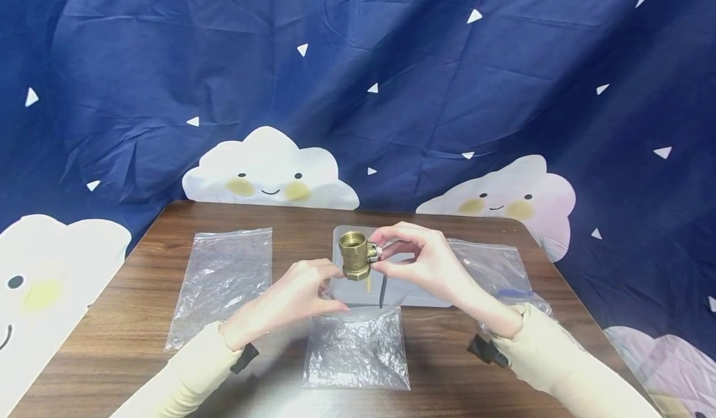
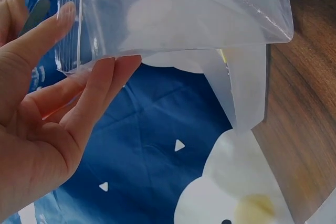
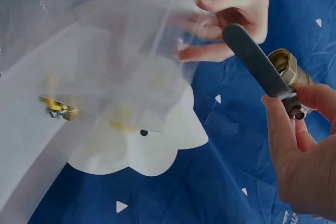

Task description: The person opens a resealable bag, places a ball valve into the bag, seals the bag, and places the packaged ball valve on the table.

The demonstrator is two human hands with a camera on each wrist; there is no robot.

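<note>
My right hand (image 1: 427, 259) pinches a brass ball valve (image 1: 355, 258) near its stem, holding it up over the middle of the table. The valve's flat grey lever (image 3: 254, 59) points toward the left hand in the right wrist view, and one threaded opening faces up in the head view. Just left of the valve, my left hand (image 1: 302, 289) grips a clear zip bag (image 1: 358, 349) at its zip edge, thumb on one side and fingers on the other. The bag (image 2: 178, 14) hangs with nothing visible inside.
Behind the hands stands a translucent white box (image 1: 339, 238). A smaller valve with a yellow handle (image 3: 60, 109) lies in it. One flat clear bag (image 1: 224, 281) lies at the left of the wooden table, and more clear bags (image 1: 495, 266) lie at the right.
</note>
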